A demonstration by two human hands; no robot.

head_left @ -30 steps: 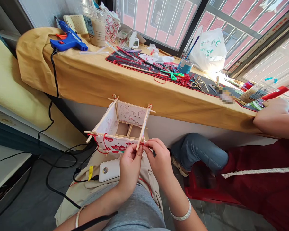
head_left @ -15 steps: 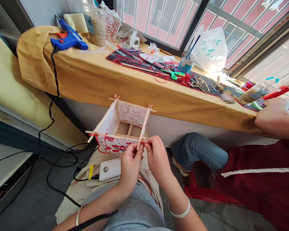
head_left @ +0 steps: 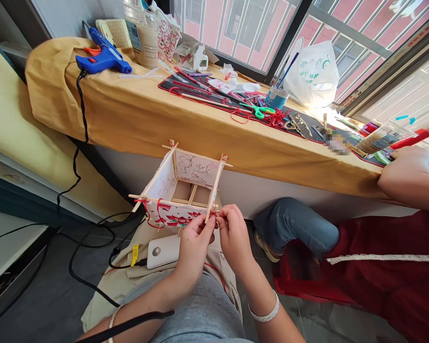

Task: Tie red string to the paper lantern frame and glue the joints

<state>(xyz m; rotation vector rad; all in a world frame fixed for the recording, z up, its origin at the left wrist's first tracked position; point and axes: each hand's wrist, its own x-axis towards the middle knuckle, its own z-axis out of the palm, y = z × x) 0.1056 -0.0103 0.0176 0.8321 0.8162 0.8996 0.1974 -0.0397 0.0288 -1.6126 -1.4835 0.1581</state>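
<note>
An open box-shaped lantern frame of wooden sticks, with white paper sides bearing red patterns and dark writing, sits tilted over my lap. Red cord binds its corners and hangs in a loop at the near left. At the near right corner my left hand is closed, thumb and finger pinched at the stick ends and the red cord there. Beside it my right hand pinches at the same cord, fingertips almost touching the left ones. The cord between the fingers is mostly hidden.
A white power bank lies on my lap with a cable. On the cloth-covered ledge are a blue glue gun, green scissors, cups and red cord scraps. At right a co-worker's hand rests near the ledge.
Both hands stay at the same corner, with only slight finger movement; the right hand has shifted slightly. The lantern frame has hardly moved.
</note>
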